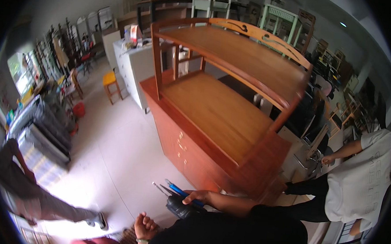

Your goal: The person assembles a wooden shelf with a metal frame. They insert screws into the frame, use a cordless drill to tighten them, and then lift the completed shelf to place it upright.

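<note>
My right hand (197, 197) reaches across in front of my black top, its fingers closed on a slim blue tool (177, 190); its exact kind is unclear. Just below that hand is a black pouch (181, 207). A thin pale rod (159, 188) and a dark one stick out beside the blue tool. To the left, my left hand (145, 226) is loosely curled with a bracelet at the wrist, and nothing shows in it. Beyond my hands stands a reddish-brown wooden cabinet (176, 143) with gold-coloured handles and an open upper shelf (234, 49).
A person in a white shirt (362, 179) stands at right; another in grey trousers (62, 208) is at left. A grey-white cabinet (134, 70), a yellow stool (112, 86) and plastic-wrapped items (45, 127) stand farther off. Stacked furniture (280, 20) lines the back.
</note>
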Action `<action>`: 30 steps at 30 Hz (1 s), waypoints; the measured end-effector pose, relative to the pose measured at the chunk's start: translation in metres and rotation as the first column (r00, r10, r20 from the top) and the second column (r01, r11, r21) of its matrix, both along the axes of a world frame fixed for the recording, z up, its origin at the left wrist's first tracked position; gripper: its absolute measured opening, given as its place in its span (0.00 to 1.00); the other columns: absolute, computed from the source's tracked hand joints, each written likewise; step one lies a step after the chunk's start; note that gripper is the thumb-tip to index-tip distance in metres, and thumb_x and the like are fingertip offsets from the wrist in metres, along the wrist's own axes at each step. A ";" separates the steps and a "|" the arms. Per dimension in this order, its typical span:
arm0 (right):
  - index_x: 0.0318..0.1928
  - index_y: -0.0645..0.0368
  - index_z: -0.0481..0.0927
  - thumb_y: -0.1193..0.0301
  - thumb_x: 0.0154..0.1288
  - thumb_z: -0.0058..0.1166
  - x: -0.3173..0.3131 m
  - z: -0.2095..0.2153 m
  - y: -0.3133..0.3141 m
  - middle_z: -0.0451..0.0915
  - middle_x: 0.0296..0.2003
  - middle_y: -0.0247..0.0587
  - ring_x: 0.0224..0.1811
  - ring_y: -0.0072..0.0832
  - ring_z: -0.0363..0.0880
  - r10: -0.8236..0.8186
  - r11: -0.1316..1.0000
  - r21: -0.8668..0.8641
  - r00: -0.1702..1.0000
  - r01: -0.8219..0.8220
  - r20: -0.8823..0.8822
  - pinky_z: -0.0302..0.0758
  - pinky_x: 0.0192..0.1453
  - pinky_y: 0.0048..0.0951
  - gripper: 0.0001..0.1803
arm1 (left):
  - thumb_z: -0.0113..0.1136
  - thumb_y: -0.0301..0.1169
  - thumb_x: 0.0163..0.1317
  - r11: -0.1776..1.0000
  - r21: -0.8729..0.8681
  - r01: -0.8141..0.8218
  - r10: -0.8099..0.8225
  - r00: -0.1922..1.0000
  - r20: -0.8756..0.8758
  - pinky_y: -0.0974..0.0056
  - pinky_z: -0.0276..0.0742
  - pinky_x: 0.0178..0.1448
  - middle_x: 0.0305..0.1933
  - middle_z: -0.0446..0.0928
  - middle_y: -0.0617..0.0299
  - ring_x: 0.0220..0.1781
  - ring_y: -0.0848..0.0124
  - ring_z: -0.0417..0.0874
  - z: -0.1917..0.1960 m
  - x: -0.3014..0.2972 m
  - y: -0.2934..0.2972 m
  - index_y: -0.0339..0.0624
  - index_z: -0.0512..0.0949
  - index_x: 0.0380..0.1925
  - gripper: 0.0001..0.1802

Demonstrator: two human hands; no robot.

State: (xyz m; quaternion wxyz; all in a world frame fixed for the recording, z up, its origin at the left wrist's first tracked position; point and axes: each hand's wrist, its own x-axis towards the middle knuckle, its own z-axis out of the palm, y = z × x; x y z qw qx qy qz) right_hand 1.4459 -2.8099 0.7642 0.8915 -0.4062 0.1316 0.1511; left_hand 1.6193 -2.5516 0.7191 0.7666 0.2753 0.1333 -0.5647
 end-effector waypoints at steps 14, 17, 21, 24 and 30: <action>0.49 0.61 0.72 0.59 0.48 0.66 0.349 0.024 -0.206 0.71 0.30 0.30 0.31 0.20 0.69 0.005 0.999 0.039 0.999 -0.007 0.039 0.67 0.37 0.20 0.30 | 0.47 0.34 0.64 0.867 0.160 -0.471 0.497 0.811 -0.309 0.71 0.48 0.16 0.14 0.56 0.70 0.13 0.77 0.51 -0.038 0.336 -0.111 0.47 0.66 0.20 0.13; 0.49 0.62 0.72 0.58 0.51 0.63 0.431 0.016 -0.236 0.76 0.38 0.39 0.38 0.27 0.76 -0.056 0.994 0.098 0.995 0.047 0.084 0.74 0.45 0.28 0.29 | 0.42 0.36 0.67 0.870 0.092 -0.485 0.485 0.805 -0.343 0.71 0.46 0.15 0.13 0.53 0.72 0.12 0.78 0.49 -0.044 0.437 -0.156 0.49 0.64 0.18 0.16; 0.56 0.63 0.69 0.65 0.48 0.62 0.543 0.021 -0.276 0.76 0.42 0.39 0.44 0.26 0.75 -0.140 0.980 -0.157 0.981 0.119 -0.132 0.72 0.52 0.27 0.33 | 0.36 0.34 0.68 0.954 -0.074 -0.291 0.265 0.932 -0.246 0.72 0.42 0.14 0.10 0.47 0.73 0.10 0.79 0.45 0.001 0.580 -0.254 0.54 0.57 0.14 0.20; 0.62 0.63 0.62 0.69 0.48 0.62 0.598 0.032 -0.305 0.75 0.47 0.51 0.51 0.40 0.76 -0.157 0.986 0.039 0.976 0.165 -0.148 0.73 0.57 0.38 0.39 | 0.38 0.32 0.66 0.996 0.030 -0.089 0.094 0.965 -0.243 0.73 0.41 0.14 0.10 0.48 0.74 0.10 0.79 0.45 0.039 0.677 -0.340 0.52 0.62 0.16 0.16; 0.55 0.61 0.67 0.61 0.48 0.66 0.748 0.013 -0.373 0.76 0.45 0.52 0.46 0.45 0.79 -0.280 0.939 0.257 0.941 0.228 0.188 0.79 0.49 0.44 0.35 | 0.40 0.29 0.65 0.993 -0.083 0.088 -0.104 0.974 -0.203 0.72 0.51 0.18 0.18 0.58 0.70 0.17 0.77 0.55 0.090 0.847 -0.504 0.43 0.68 0.28 0.08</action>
